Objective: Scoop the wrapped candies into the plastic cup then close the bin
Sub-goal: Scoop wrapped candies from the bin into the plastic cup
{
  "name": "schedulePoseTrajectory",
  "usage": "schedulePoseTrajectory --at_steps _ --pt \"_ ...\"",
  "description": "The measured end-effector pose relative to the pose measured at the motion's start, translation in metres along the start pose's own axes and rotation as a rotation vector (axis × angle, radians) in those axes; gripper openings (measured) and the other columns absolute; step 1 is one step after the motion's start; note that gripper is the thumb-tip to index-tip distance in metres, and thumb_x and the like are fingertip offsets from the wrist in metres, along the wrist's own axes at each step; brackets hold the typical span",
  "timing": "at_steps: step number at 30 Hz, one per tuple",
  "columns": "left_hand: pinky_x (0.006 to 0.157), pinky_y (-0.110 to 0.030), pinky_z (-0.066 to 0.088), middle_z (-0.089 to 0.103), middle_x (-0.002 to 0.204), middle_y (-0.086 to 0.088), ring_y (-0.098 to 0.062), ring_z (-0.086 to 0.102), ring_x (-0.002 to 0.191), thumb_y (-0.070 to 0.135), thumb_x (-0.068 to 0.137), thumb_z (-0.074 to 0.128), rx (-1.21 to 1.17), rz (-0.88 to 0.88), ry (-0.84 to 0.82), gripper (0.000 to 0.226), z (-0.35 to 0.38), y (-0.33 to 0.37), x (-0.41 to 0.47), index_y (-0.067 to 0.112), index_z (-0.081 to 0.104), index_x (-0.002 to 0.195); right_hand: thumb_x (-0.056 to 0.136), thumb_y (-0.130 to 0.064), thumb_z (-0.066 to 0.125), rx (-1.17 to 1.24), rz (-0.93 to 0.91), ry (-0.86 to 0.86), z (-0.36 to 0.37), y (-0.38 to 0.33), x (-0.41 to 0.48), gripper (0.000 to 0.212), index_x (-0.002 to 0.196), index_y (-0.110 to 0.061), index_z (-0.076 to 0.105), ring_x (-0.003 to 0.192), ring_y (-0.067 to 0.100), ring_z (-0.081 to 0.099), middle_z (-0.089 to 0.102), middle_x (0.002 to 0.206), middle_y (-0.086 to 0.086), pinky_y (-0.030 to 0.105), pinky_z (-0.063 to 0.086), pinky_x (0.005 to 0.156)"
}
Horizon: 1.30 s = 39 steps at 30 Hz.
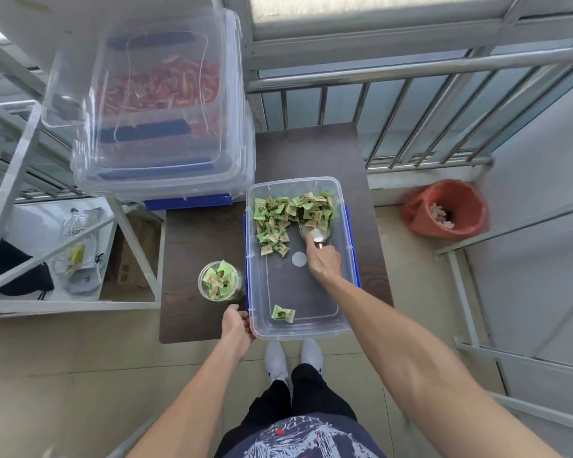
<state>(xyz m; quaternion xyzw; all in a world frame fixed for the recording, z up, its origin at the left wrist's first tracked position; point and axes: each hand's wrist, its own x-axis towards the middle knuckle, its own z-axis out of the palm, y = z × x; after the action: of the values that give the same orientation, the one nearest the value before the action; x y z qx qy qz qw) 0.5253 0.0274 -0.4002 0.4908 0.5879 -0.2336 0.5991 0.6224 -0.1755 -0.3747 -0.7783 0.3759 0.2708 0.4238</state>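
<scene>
Two bare forearms reach forward from the bottom of the view, above dark trousers and grey shoes (291, 357) on a tiled floor. On the near left, the left hand (236, 327) grips the near left corner of the bin (311, 328), its fingers (244, 320) closed on the rim. This clear plastic bin with blue side clips stands open on a dark counter (192, 252), with no lid on it. Farther in, the right hand (323, 261) is inside the bin, its fingers clamped on the handle of a metal scoop (318, 233). The scoop's mouth points to the far end and pushes into the edge of the pile of candies (286, 219), which are wrapped in green and heaped against the far wall of the bin. One single candy (282, 314) lies apart at the near end, and the middle of the bin floor is bare apart from a round white sticker (299, 259).

Just left of the bin, on the counter, stands the plastic cup (218, 285), clear and already partly filled with the same green sweets. At the far left, stacked clear boxes (166, 127) sit on a metal rack, one holding red wrappers. On the floor to the far right is a waste basket (445, 208) lined with a red bag, below a metal railing (411, 71).
</scene>
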Motion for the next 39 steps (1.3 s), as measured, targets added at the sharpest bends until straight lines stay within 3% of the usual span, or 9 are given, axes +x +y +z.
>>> schedulePoseTrajectory --at_steps 6,11,15,19,23,26,31,39 --pt "0.065 -0.04 0.049 0.06 0.085 -0.02 -0.032 0.057 0.071 0.036 0.101 0.032 0.008 0.018 -0.07 0.045 -0.002 0.003 -0.01 -0.001 0.056 0.091 0.091 -0.075 0.034 -0.055 -0.087 0.057 -0.009 0.016 -0.02 0.075 0.094 -0.004 0.058 0.085 0.032 0.059 0.061 0.102 0.016 0.039 0.049 0.074" --pt "0.064 -0.038 0.048 0.063 0.088 -0.019 -0.03 0.059 0.074 0.035 0.102 0.032 0.074 0.069 -0.087 0.045 -0.012 0.009 -0.021 -0.001 0.056 0.092 0.093 -0.073 0.032 -0.097 -0.173 0.095 -0.021 0.023 -0.042 0.081 0.106 0.001 0.063 0.085 0.031 0.058 0.063 0.103 0.018 0.04 0.048 0.074" --pt "0.054 -0.031 0.04 0.065 0.083 -0.016 -0.027 0.059 0.068 0.033 0.101 0.033 0.092 0.107 -0.061 0.04 -0.02 0.018 -0.029 0.003 0.056 0.088 0.091 -0.075 0.034 -0.102 -0.237 0.109 -0.026 0.022 -0.057 0.078 0.089 -0.002 0.063 0.074 0.027 0.058 0.065 0.093 0.019 0.037 0.045 0.065" --pt "0.05 -0.027 0.039 0.065 0.081 -0.016 -0.025 0.059 0.061 0.027 0.096 0.035 0.063 0.162 0.005 0.032 -0.031 0.03 -0.031 0.004 0.056 0.089 0.089 -0.075 0.037 -0.129 -0.316 0.12 -0.033 0.022 -0.074 0.07 0.075 -0.008 0.054 0.071 0.027 0.056 0.064 0.087 0.017 0.035 0.039 0.061" --pt "0.05 -0.027 0.036 0.06 0.08 -0.016 -0.024 0.054 0.057 0.022 0.092 0.033 -0.007 0.218 0.061 0.029 -0.045 0.041 -0.031 0.004 0.056 0.09 0.094 -0.066 0.042 -0.166 -0.445 0.108 -0.039 0.021 -0.097 0.062 0.059 -0.015 0.037 0.058 0.022 0.046 0.052 0.067 0.008 0.038 0.036 0.059" --pt "0.057 -0.03 0.042 0.062 0.082 -0.014 -0.027 0.058 0.068 0.024 0.092 0.034 -0.072 0.275 0.089 0.03 -0.054 0.047 -0.03 0.006 0.056 0.08 0.096 -0.067 0.041 -0.245 -0.508 0.075 -0.039 0.02 -0.112 0.063 0.06 -0.015 0.03 0.055 0.021 0.041 0.048 0.062 0.005 0.037 0.031 0.054" --pt "0.077 -0.038 0.046 0.066 0.103 -0.009 -0.025 0.06 0.094 0.029 0.089 0.038 -0.108 0.386 0.036 0.028 -0.058 0.056 -0.026 0.014 0.06 0.097 0.095 -0.07 0.038 -0.391 -0.612 -0.032 -0.033 0.018 -0.137 0.064 0.062 -0.016 0.03 0.055 0.021 0.039 0.044 0.059 0.003 0.036 0.028 0.054" --pt "0.069 -0.032 0.044 0.064 0.11 -0.004 -0.016 0.056 0.087 0.028 0.09 0.038 -0.105 0.402 -0.08 0.028 -0.062 0.055 -0.026 0.018 0.062 0.1 0.098 -0.063 0.041 -0.352 -0.561 -0.04 -0.025 0.025 -0.155 0.061 0.063 -0.015 0.026 0.053 0.02 0.032 0.039 0.057 0.004 0.036 0.026 0.054"
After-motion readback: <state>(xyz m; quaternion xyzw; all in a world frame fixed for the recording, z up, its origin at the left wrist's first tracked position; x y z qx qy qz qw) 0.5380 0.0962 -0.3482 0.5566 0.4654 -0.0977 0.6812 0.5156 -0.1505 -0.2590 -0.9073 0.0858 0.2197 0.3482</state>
